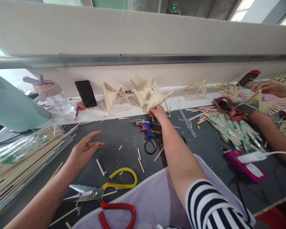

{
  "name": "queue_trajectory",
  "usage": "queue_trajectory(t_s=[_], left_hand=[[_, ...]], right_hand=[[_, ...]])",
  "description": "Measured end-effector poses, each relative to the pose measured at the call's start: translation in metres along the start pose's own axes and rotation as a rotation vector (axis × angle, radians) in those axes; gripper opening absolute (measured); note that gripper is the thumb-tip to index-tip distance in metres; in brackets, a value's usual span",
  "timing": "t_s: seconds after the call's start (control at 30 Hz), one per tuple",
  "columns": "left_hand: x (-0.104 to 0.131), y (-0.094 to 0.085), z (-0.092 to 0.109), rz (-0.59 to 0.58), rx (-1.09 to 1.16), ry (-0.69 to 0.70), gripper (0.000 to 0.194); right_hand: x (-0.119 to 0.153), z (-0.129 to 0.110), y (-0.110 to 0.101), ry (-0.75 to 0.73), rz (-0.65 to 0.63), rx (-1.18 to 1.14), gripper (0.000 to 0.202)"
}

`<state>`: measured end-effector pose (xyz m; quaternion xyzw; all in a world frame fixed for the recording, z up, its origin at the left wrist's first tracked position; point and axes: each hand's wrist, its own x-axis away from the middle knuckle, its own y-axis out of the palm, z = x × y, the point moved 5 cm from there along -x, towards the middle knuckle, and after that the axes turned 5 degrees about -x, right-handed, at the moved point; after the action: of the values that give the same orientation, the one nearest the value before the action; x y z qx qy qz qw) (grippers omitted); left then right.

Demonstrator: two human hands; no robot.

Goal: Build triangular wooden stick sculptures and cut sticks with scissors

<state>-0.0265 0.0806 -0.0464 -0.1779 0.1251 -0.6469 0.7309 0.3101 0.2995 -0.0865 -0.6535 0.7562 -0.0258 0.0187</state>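
My right hand (pixel 157 112) reaches to the back of the dark table, its fingers closed at the lower edge of a fanned wooden stick model (pixel 138 93) that stands against the wall. Above the table at left, my left hand (pixel 87 149) is empty, with thumb and fingers apart. Below my right hand lies a blue glue gun (pixel 146 127) with its black cord. Large scissors (pixel 97 193) with one yellow and one red handle lie open near the front edge, among short cut sticks.
Bundled long sticks (pixel 33 159), a pink-lidded bottle (pixel 58 98) and a phone (pixel 85 93) are at left. At right are wrapped chopsticks (pixel 231 128), a magenta power strip (pixel 245 165), a steel ruler (pixel 185 119) and another person's hands (pixel 269 89) holding a stick model.
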Motion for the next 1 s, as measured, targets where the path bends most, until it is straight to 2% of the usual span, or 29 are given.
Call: queue_trajectory(t_s=[0.3, 0.4, 0.57, 0.67, 0.77, 0.87, 0.93, 1.0], left_hand=[[0.000, 0.000, -0.002, 0.005, 0.036, 0.004, 0.068], [0.001, -0.001, -0.001, 0.006, 0.035, 0.007, 0.069], [0.005, -0.001, 0.007, 0.002, 0.046, 0.010, 0.067], [0.006, -0.001, 0.010, 0.001, 0.058, 0.018, 0.065], [0.007, -0.003, 0.014, -0.019, 0.093, 0.051, 0.064], [0.012, -0.006, 0.026, -0.057, 0.191, 0.104, 0.061], [0.019, -0.004, 0.039, -0.146, 0.296, 0.144, 0.060], [0.028, 0.006, 0.053, -0.289, 0.407, 0.171, 0.061]], right_hand=[[0.004, -0.002, 0.002, 0.026, -0.012, 0.041, 0.010], [0.006, -0.008, -0.005, 0.070, -0.014, 0.079, 0.006], [0.014, -0.034, -0.037, 0.112, 0.048, 0.188, 0.024], [0.025, -0.059, -0.043, 0.054, 0.060, 0.184, 0.029], [0.045, -0.095, -0.023, -0.150, 0.026, 0.046, 0.030], [0.085, -0.146, 0.014, -0.410, -0.085, -0.017, 0.031], [0.121, -0.185, 0.043, -0.561, -0.174, -0.009, 0.032], [0.161, -0.225, 0.070, -0.727, -0.273, -0.046, 0.034]])
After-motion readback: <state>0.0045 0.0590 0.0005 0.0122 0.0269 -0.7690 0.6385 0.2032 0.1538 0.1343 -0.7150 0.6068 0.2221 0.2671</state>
